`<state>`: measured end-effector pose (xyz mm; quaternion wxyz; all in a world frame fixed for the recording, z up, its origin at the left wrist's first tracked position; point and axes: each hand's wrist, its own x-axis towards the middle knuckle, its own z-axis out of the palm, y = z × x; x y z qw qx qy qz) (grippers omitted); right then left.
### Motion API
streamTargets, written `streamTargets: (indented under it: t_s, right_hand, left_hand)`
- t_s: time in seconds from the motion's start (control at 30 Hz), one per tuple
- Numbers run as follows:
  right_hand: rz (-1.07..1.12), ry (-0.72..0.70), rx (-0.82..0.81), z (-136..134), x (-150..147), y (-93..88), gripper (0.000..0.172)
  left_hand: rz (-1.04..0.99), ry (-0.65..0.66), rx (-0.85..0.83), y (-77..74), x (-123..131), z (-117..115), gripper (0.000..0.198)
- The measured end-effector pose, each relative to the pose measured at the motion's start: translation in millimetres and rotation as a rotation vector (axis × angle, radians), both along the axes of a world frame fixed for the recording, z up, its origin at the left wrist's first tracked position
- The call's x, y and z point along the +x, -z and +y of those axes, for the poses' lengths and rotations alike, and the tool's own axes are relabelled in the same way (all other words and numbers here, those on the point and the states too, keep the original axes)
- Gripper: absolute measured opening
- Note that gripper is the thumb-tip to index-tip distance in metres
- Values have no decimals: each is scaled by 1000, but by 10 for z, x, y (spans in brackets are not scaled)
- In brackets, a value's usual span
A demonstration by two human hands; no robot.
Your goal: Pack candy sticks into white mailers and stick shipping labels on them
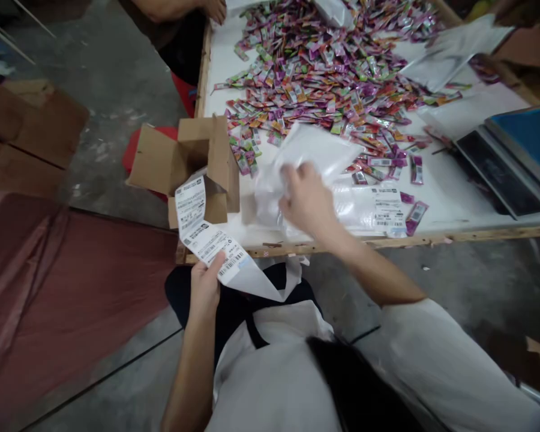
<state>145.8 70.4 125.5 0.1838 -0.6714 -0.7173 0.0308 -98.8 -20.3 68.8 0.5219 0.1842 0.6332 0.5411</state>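
My left hand (207, 282) is closed around a long strip of printed shipping labels (202, 240). The strip's upper end rests against an opened cardboard box (227, 162), and its lower part loops over my lap. My right hand (310, 201), slightly blurred, lies over a white plastic bag (319, 150) with its fingers curled on it; the fingertips are partly hidden. Beneath and to the right, another white bag (355, 210) carries a printed label (387, 210) at its right end.
Many small colourful sachets (315, 78) are heaped across the white table (441, 210), which has a wooden edge. A scale with a dark display (490, 162) stands at right. Other people's hands show at the far side, one by a plastic bag (454, 48). Cardboard boxes (31, 132) stand left.
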Motion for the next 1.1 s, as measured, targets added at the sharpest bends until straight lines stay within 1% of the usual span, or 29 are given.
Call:
streamTargets:
  t_s: [0.07, 0.1, 0.13, 0.17, 0.23, 0.3, 0.33, 0.37, 0.43, 0.47, 0.53, 0.57, 0.6, 0.67, 0.73, 0.8, 0.87, 1.0, 1.1]
  right_hand:
    - [-58, -92, -226, -415, -268, 77, 45]
    - [-53, -124, -292, -551, -352, 129, 44]
    - [-15, -144, -308, -640, -402, 177, 44]
    - [59, -157, -275, -689, -426, 214, 44]
    - [304, -212, -137, -715, -444, 246, 50]
    - [597, -335, -36, -711, -484, 236, 54]
    - [716, -399, -3, -715, -518, 227, 52]
    - [794, -465, 24, -728, -558, 219, 45]
    - [828, -611, 72, -779, -626, 210, 28]
    - [803, -695, 94, -817, -644, 208, 22]
    - [732, -852, 149, -907, -644, 208, 19]
    - [705, -893, 192, -955, -631, 209, 21]
    - [686, -895, 245, -1001, -614, 211, 23]
    - [651, -839, 346, -1083, -583, 224, 24]
    - [619, -766, 415, -1146, -570, 253, 22]
    - [614, -708, 441, -1189, -572, 296, 22]
    - [649, -666, 439, -1209, -580, 343, 22]
    - [739, -573, 333, -1187, -599, 405, 24]
    - [754, -599, 276, -1148, -614, 422, 23]
  left_hand:
    - [20, 82, 45, -45, 5, -29, 46]
    - [42, 136, 68, -74, 1, -58, 45]
    - [72, 194, 88, -105, -6, -97, 44]
    - [105, 252, 106, -136, -12, -143, 42]
    - [158, 354, 128, -190, -17, -242, 37]
    - [174, 437, 120, -220, -18, -323, 35]
    - [164, 469, 107, -223, -23, -347, 35]
    - [137, 487, 98, -219, -35, -356, 36]
    - [25, 473, 105, -198, -81, -330, 44]
    - [-47, 430, 121, -187, -111, -298, 48]
    - [-164, 330, 127, -179, -163, -217, 53]
    - [-189, 297, 106, -184, -175, -177, 52]
    - [-193, 276, 77, -195, -173, -143, 49]
    - [-182, 261, 36, -223, -126, -97, 43]
    - [-180, 224, 42, -244, -48, -80, 44]
    - [-172, 159, 58, -242, 24, -77, 48]
    - [-155, 102, 65, -219, 65, -76, 48]
    - [-142, 59, 76, -160, 83, -71, 48]
    - [-124, 33, 76, -135, 82, -63, 47]
